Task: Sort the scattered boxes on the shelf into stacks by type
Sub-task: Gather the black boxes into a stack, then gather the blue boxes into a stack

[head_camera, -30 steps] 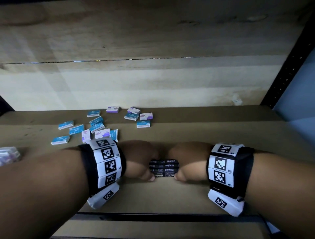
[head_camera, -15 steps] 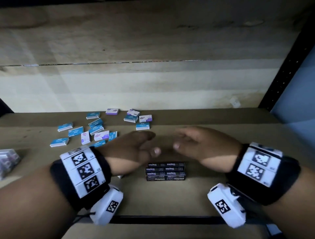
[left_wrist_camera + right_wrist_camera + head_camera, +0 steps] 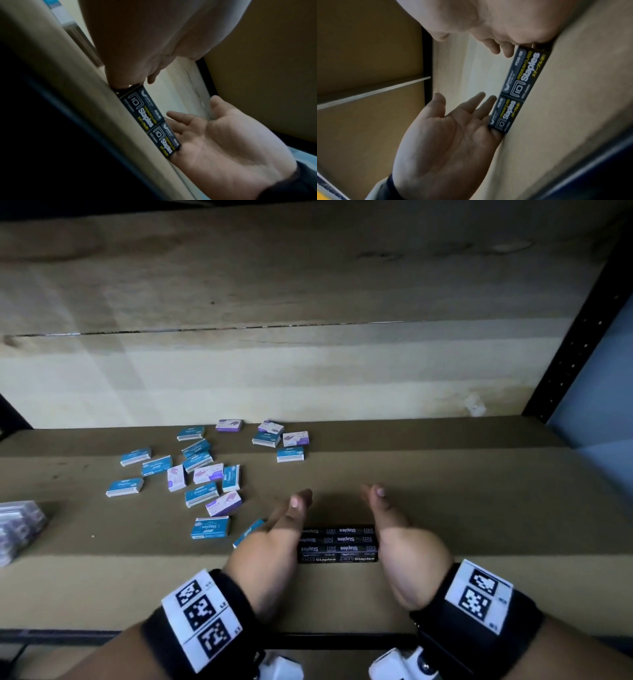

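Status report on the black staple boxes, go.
Left hand and right hand open, palms flanking the black staple stack. Stack squared near the shelf front. Blue boxes and purple boxes lie scattered, unsorted, rear left.

**Stack between two hands at the shelf's front**

The stack of staple boxes (image 3: 338,544) sits near the front edge of the shelf (image 3: 479,508). The left hand (image 3: 274,542) flanks its left end, the right hand (image 3: 404,542) its right, apparently touching. Scattered boxes (image 3: 205,474) lie behind and leftward; a packet pile (image 3: 17,525) sits far left.
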